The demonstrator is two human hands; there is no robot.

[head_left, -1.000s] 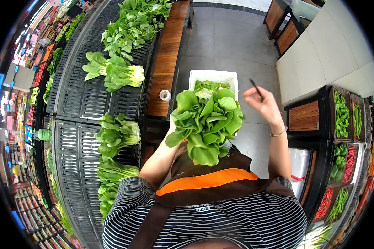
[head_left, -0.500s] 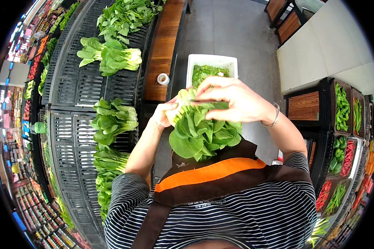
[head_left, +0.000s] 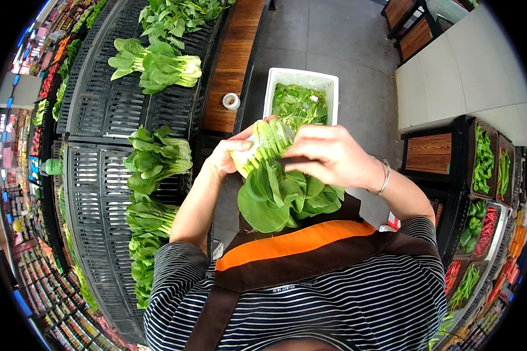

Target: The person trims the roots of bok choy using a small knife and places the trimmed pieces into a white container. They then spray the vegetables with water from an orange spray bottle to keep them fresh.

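Head view: the left hand grips the bunch by its pale stems, held up before the apron, on the near side of the box. Step in hand seems to be working at the stems; the next move calls for a steady left hold. The right hand has its fingers curled there, hiding whether they pinch anything; the box's near end is covered too.

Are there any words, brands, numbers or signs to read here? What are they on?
Striped shirt: tiny pale print just below the apron; I won't copy it out.
Shelf packages, far left: too small and blurred to read.
Leafy greens in the hands: no writing that I can make out.
White box: none that I can see.
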